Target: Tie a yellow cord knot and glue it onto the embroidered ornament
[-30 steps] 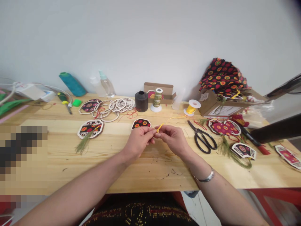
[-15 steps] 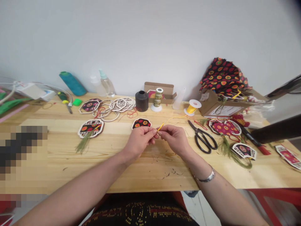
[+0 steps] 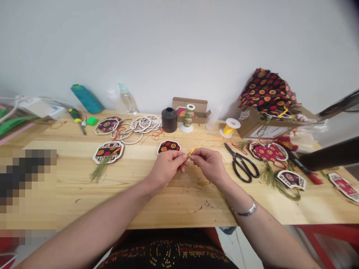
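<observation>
Near the middle of the wooden table, my left hand (image 3: 168, 166) and my right hand (image 3: 209, 163) meet, fingertips pinched on a small knotted piece of yellow cord (image 3: 192, 151). The cord's strand trails back to a white spool of yellow thread (image 3: 229, 129). Just behind my left hand lies a patterned black-and-red ornament (image 3: 169, 146), its lower edge hidden by my fingers. Black-handled scissors (image 3: 243, 167) rest to the right of my right hand, blades toward the back left. A framed ornament with a green tassel (image 3: 108, 152) lies to the left.
Along the back stand a black cone (image 3: 169, 120), a gold thread spool (image 3: 188, 118), clear bottles (image 3: 127, 101) and a teal thread cone (image 3: 86, 98). Wooden frames (image 3: 146, 124) lie at back left. A cardboard box (image 3: 260, 125) with patterned cloth stands right, near more ornaments (image 3: 291, 179).
The yellow cord between my fingertips has shifted and tilted slightly, and my right fingers have moved a little. Both hands remain together in nearly the same place.
</observation>
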A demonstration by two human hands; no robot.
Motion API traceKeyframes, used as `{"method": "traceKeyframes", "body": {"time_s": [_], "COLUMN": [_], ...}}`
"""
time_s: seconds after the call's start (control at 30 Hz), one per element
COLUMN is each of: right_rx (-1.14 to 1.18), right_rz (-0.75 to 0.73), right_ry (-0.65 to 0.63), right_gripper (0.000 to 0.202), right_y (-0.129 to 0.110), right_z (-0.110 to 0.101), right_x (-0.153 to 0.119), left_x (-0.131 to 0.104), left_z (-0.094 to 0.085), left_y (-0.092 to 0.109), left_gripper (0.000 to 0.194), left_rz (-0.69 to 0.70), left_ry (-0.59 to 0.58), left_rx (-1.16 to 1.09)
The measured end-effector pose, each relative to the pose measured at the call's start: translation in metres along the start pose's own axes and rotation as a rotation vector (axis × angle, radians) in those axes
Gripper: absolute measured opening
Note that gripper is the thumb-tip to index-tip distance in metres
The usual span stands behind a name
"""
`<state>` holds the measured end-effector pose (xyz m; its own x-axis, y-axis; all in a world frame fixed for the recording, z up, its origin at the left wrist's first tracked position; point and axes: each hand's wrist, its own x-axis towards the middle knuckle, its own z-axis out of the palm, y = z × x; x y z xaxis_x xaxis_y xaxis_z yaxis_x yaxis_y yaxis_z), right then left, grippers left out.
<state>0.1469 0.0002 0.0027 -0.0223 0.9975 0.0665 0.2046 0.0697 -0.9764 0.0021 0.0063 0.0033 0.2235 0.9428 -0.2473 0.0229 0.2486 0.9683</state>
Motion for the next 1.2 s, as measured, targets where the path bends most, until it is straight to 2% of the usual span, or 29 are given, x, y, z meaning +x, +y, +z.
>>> {"method": "traceKeyframes", "body": {"time_s": [0.5, 0.7, 1.0, 1.2], "right_rx": [-0.251, -0.283, -0.340, -0.315], "right_rz": [-0.108, -0.116, -0.173, -0.164], "right_ry": [-0.019, -0.004, 0.052, 0.090], "right_gripper": [0.011, 0.011, 0.012, 0.013], "right_y": [0.0024, 0.0031, 0.0042, 0.0061], "right_z": [-0.0043, -0.0051, -0.0073, -0.0064], "right_x": [-0.0013, -0.0003, 0.0011, 0.0011], "left_x": [-0.0007, 0.0012, 0.0024, -0.0002], "left_z": [-0.0015, -0.0038, -0.0082, -0.0044], "left_y": [0.0011, 0.0040, 0.0070, 0.0075], "left_gripper": [0.020, 0.017, 0.015, 0.016], "left_rz": [0.006, 0.006, 0.006, -0.017], "left_ry": [-0.003, -0.006, 0.003, -0.037], "left_rx": [0.058, 0.021, 0.099, 0.017]}}
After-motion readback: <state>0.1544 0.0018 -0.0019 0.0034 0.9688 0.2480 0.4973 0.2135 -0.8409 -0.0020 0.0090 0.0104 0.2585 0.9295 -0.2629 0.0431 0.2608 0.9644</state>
